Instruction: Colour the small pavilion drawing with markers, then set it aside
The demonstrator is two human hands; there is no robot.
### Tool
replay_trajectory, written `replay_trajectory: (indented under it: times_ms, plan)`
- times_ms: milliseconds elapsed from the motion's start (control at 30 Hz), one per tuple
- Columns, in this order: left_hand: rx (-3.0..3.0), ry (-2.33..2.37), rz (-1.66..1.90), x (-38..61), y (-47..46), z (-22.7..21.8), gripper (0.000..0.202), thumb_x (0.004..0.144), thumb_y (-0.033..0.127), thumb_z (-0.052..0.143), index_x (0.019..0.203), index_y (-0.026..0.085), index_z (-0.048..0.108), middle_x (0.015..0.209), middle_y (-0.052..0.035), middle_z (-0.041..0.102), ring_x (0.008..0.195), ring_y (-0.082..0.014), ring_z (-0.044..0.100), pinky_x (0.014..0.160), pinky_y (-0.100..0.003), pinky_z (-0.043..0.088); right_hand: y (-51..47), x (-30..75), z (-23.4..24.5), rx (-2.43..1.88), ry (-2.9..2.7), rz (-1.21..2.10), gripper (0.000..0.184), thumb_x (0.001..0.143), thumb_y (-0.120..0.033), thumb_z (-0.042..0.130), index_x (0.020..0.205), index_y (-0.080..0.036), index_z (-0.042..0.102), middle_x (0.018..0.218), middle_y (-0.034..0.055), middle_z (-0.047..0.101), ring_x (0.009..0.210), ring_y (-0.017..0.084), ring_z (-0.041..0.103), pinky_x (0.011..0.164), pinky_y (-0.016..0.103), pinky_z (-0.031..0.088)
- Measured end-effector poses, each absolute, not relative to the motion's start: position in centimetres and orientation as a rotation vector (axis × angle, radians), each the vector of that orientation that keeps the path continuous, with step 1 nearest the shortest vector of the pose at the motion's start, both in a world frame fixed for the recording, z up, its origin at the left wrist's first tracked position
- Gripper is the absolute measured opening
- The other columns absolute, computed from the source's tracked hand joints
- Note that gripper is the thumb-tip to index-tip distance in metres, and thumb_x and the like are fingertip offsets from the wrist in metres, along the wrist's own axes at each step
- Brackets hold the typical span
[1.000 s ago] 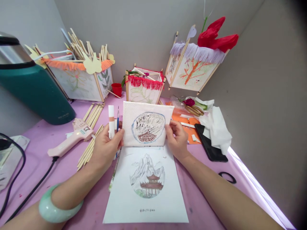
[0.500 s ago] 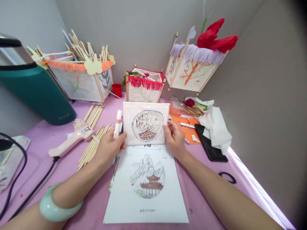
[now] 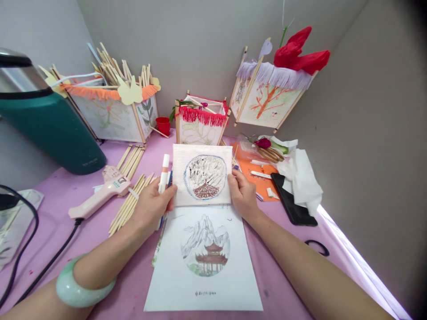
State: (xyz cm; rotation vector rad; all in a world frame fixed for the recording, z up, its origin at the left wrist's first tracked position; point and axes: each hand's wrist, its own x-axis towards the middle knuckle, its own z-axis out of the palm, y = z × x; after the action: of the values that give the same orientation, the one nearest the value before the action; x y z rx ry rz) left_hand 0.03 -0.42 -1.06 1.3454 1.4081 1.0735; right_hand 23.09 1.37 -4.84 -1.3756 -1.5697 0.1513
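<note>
I hold a small white textured sheet [image 3: 203, 175] bearing a blue-ringed drawing of a pavilion, upright above the table. My left hand [image 3: 151, 208] pinches its left edge and also grips an orange-banded white marker [image 3: 163, 173] and a blue pen. My right hand [image 3: 243, 194] pinches the sheet's right edge. Below it on the pink table lies a printed page [image 3: 204, 262] with a round picture of a mountain and pavilion.
A pink glue gun [image 3: 100, 195] with a black cord and bundles of wooden sticks [image 3: 128, 202] lie at the left. A teal appliance [image 3: 50, 129] stands far left. Three paper lanterns [image 3: 200, 120] line the back wall. A black phone [image 3: 292, 200], tissue and orange paper lie at the right.
The small drawn sheet has sunk slightly and turned more squarely towards me. My left hand's marker tilted to the right. Both hands keep their hold.
</note>
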Motion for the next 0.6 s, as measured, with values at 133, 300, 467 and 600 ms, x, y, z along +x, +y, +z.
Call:
replay_trajectory:
  times_ms: [133, 300, 467, 600]
  plan:
    - [1.351, 1.412, 1.058, 0.07, -0.44, -1.03, 0.018, 0.075, 0.032, 0.055, 0.067, 0.021, 0.043, 0.038, 0.0081, 0.044, 0.032, -0.0079, 0.034, 0.035, -0.019, 0.026, 1.42, 23.13, -4.89, -1.398, -1.590, 0.134, 0.027, 0.087, -0.036, 0.045, 0.096, -0.018, 0.063, 0.053, -0.0034, 0.049, 0.047, 0.012, 0.045, 0.049, 0.024, 0.033]
    - [1.351, 1.420, 1.049, 0.00, -0.31, -1.08, 0.014, 0.075, 0.030, 0.053, 0.070, 0.020, 0.046, 0.039, 0.0075, 0.045, 0.033, -0.0081, 0.034, 0.035, -0.019, 0.027, 1.42, 23.08, -4.81, -1.422, -1.586, 0.149, 0.028, 0.087, -0.035, 0.045, 0.097, -0.017, 0.063, 0.051, -0.0039, 0.048, 0.046, 0.011, 0.043, 0.048, 0.024, 0.031]
    - [1.355, 1.412, 1.067, 0.07, -0.28, -1.08, 0.015, 0.076, 0.031, 0.053, 0.070, 0.020, 0.044, 0.039, 0.0084, 0.045, 0.033, -0.0080, 0.034, 0.035, -0.018, 0.026, 1.36, 23.12, -4.81, -1.412, -1.570, 0.180, 0.029, 0.086, -0.036, 0.046, 0.099, -0.016, 0.063, 0.051, -0.0043, 0.047, 0.045, 0.011, 0.041, 0.047, 0.023, 0.032]
    - [1.303, 1.392, 1.114, -0.03, -0.19, -1.04, 0.016, 0.075, 0.032, 0.054, 0.072, 0.020, 0.045, 0.038, 0.0089, 0.043, 0.033, -0.0075, 0.033, 0.035, -0.018, 0.025, 1.21, 23.26, -4.87, -1.386, -1.575, 0.211, 0.029, 0.086, -0.035, 0.046, 0.101, -0.017, 0.064, 0.057, -0.0017, 0.054, 0.049, 0.011, 0.046, 0.050, 0.024, 0.037]
